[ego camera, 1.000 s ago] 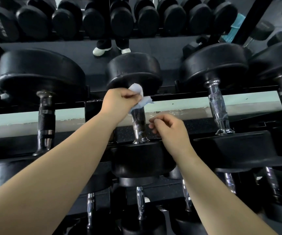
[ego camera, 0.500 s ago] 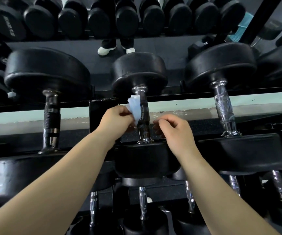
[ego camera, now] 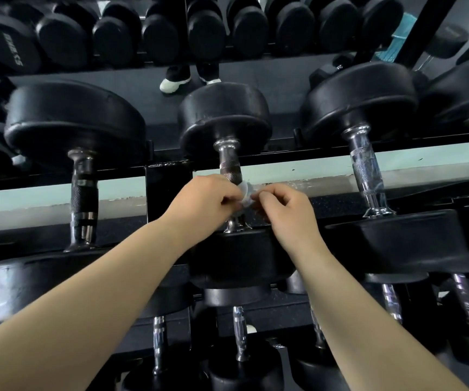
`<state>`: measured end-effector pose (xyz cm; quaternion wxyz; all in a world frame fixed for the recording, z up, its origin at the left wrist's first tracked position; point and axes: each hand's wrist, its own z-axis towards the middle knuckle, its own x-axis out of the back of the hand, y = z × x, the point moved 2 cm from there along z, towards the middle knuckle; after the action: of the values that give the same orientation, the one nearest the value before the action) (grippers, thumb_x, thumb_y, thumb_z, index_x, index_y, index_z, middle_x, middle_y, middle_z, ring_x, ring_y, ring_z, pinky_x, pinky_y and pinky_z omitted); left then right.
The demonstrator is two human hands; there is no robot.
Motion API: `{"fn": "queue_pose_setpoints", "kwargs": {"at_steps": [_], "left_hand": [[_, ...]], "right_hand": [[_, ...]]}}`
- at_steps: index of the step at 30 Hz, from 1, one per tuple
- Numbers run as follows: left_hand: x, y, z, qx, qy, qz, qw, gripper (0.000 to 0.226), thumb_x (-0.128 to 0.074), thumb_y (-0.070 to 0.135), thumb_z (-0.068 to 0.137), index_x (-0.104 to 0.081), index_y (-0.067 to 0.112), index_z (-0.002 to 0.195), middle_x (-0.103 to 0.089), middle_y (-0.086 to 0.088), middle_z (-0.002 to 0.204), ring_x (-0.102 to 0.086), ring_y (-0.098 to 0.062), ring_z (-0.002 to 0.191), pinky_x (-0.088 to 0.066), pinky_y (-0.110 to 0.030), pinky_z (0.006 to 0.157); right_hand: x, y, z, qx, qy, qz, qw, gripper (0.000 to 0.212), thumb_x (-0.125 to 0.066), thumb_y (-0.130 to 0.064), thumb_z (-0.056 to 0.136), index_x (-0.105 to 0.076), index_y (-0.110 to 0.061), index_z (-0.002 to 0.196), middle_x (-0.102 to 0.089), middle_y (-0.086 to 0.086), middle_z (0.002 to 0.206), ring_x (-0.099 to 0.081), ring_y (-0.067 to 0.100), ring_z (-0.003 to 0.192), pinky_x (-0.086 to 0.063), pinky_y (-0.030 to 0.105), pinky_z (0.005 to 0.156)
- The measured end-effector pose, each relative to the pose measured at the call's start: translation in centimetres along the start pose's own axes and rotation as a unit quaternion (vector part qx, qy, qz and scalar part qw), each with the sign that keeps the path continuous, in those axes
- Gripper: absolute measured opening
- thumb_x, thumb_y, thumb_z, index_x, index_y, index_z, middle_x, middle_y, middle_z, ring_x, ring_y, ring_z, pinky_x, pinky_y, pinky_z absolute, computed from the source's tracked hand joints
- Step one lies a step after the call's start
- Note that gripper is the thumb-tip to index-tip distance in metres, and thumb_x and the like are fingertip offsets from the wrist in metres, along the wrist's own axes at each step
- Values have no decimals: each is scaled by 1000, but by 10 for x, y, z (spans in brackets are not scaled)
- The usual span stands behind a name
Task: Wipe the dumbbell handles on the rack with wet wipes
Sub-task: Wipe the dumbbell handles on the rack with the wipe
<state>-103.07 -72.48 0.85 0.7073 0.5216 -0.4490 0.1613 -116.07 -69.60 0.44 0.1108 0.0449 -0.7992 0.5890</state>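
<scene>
A black dumbbell with a chrome knurled handle [ego camera: 229,162] lies on the rack [ego camera: 326,158] in the middle of the view. My left hand [ego camera: 202,198] and my right hand [ego camera: 281,208] meet in front of the handle's lower half. Both pinch a small pale wet wipe [ego camera: 246,194] bunched between their fingertips. The lower part of the handle is hidden behind the hands. Matching dumbbells sit to the left, its handle [ego camera: 84,190] dark, and to the right, its handle [ego camera: 365,170] shiny.
A lower shelf holds smaller dumbbells [ego camera: 240,342] under my arms. A mirror behind the rack reflects a row of dumbbells [ego camera: 171,35] and a person's shoes [ego camera: 175,80]. A teal brush [ego camera: 395,35] shows at upper right.
My left hand slid the wipe down the middle handle from just under the far head to its lower half. My right hand closed in and now also pinches the wipe.
</scene>
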Motion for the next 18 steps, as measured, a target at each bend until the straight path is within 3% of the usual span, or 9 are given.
{"fn": "queue_pose_setpoints", "kwargs": {"at_steps": [3, 6, 9, 11, 13, 15, 18], "left_hand": [[9, 1, 15, -4, -24, 49, 999, 27, -54, 24, 89, -70, 5, 77, -56, -6, 76, -55, -26, 75, -46, -38, 73], [22, -7, 34, 50, -1, 50, 998, 18, -59, 15, 85, -70, 2, 82, -58, -8, 82, -56, -25, 81, -44, -33, 78], [18, -3, 27, 3, -63, 52, 997, 16, -60, 13, 84, -71, 2, 79, -63, -12, 81, -59, -28, 81, -45, -38, 79], [11, 4, 13, -21, -145, 65, 987, 18, -56, 13, 87, -72, 6, 84, -65, -13, 87, -59, -28, 84, -45, -37, 82], [10, 7, 6, -75, -163, 53, 982, 20, -55, 13, 86, -75, 11, 80, -64, -14, 80, -60, -29, 76, -50, -43, 74], [15, 5, 7, -138, -156, 80, 975, 21, -56, 15, 76, -73, 12, 66, -62, -10, 64, -60, -27, 57, -54, -41, 53], [21, -3, 16, -147, -115, 85, 979, 11, -63, 13, 69, -71, 11, 61, -61, -5, 59, -55, -17, 51, -52, -27, 54]], "right_hand": [[-1, 1, 0, -9, -6, 11, 1000, 26, -48, -6, 84, -58, -18, 62, -58, 4, 68, -49, 17, 66, -41, 27, 64], [-1, 4, 0, -25, -4, 26, 999, 23, -48, -6, 82, -56, -15, 62, -56, 12, 71, -46, 21, 67, -38, 32, 66], [1, 5, 0, -21, 0, 26, 999, 24, -47, -5, 85, -57, -14, 65, -56, 10, 69, -47, 19, 65, -40, 28, 64], [3, 5, 2, -4, 4, 9, 1000, 27, -47, -6, 86, -58, -18, 65, -58, -1, 66, -50, 10, 63, -41, 15, 60], [3, 4, 2, 3, 6, 3, 1000, 28, -47, -6, 86, -58, -20, 64, -57, -7, 65, -51, 4, 61, -40, 9, 55], [2, 5, 3, 8, 5, 2, 1000, 29, -47, -5, 86, -57, -20, 64, -57, -7, 64, -52, 0, 58, -40, 8, 53], [2, 6, 2, 9, 1, -2, 1000, 27, -47, -5, 87, -58, -18, 65, -56, -5, 65, -48, 4, 59, -36, 9, 50]]}}
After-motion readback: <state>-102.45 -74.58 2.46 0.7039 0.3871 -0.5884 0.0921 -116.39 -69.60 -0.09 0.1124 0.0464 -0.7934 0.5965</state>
